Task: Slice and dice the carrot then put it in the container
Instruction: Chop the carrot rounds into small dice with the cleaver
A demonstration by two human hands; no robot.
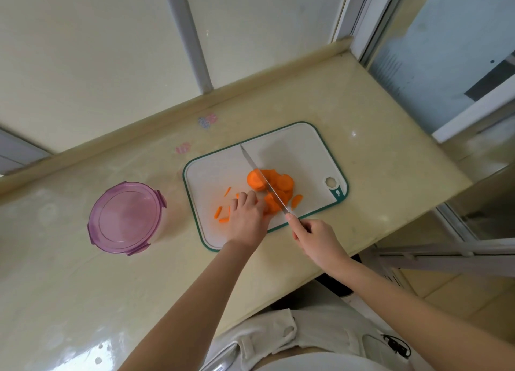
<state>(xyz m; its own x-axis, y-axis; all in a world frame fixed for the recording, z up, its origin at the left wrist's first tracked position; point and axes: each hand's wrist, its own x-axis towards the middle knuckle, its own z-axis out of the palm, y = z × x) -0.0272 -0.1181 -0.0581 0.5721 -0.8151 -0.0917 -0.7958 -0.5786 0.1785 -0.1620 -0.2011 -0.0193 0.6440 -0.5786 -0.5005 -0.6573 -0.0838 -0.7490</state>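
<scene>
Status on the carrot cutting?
Right hand gripping steel knife; left hand pinning orange carrot slices. Purple-lidded round container still closed.

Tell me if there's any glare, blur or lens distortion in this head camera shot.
Head view: wide-angle bending curves the glossy cream stone countertop edges; white glare patches sit lower left; the translucent purple round container lid and orange carrot slices look soft; the steel knife blade stays fairly crisp.

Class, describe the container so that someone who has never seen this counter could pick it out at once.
Start at the white cutting board on the beige counter. Left of it, apart from the board, stands the container. It is round, and its translucent purple clip-on lid is shut.
</scene>
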